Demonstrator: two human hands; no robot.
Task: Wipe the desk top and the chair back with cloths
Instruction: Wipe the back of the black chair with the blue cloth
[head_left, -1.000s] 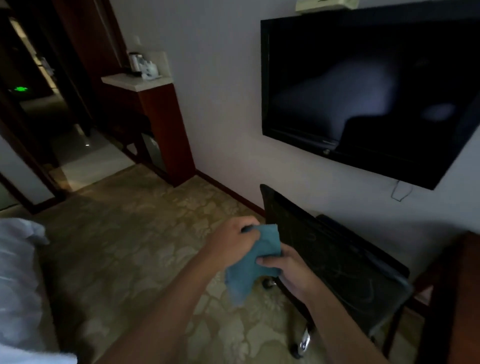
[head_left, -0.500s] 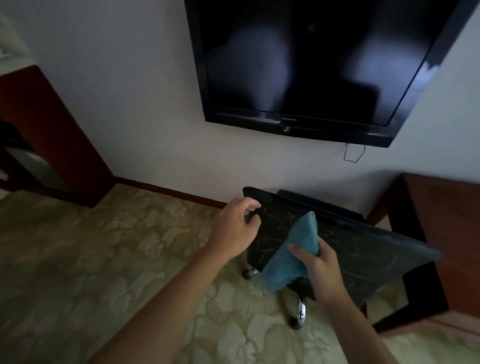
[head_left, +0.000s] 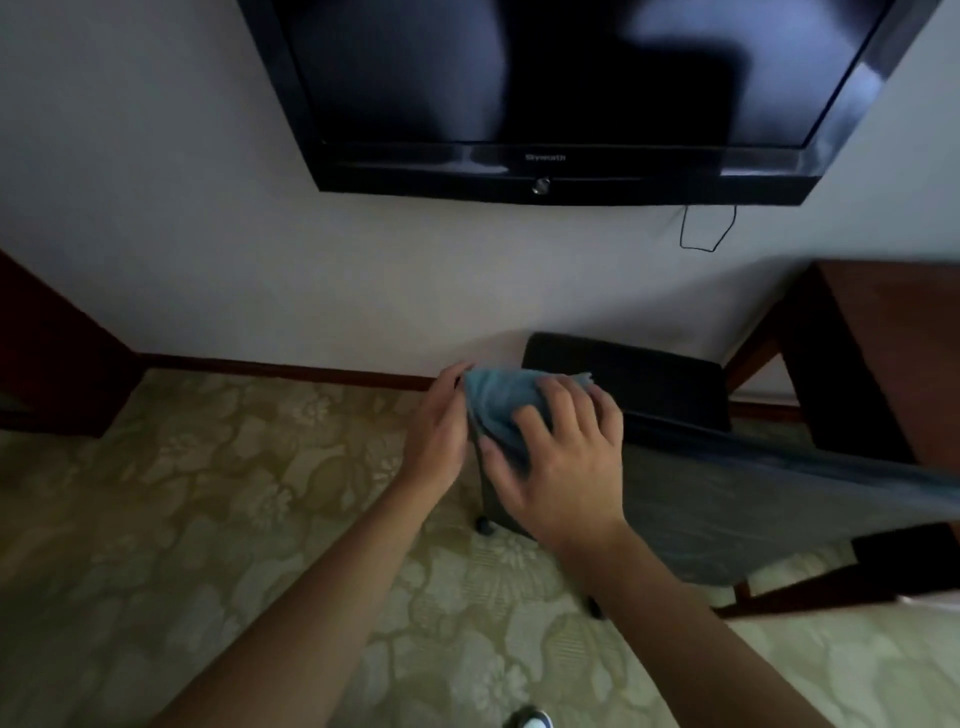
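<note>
A blue cloth (head_left: 498, 405) is draped over the top left corner of the dark chair back (head_left: 753, 493). My right hand (head_left: 561, 462) lies flat on the cloth with spread fingers, pressing it against the chair back. My left hand (head_left: 441, 426) is at the cloth's left edge and grips the chair back's corner there. The chair's black seat (head_left: 634, 374) shows beyond the back. The reddish-brown desk (head_left: 893, 343) stands at the right, against the wall.
A black television (head_left: 545, 93) hangs on the wall above, with a thin cable (head_left: 701, 234) below it. Patterned carpet (head_left: 208, 493) covers the floor. A dark wooden cabinet (head_left: 47, 353) stands at the left. The chair's castors (head_left: 484, 524) rest on the carpet.
I have stepped closer and look down more. My right hand moved the cloth up onto the chair back's top corner and flattened on it. My left hand closed in beside the cloth.
</note>
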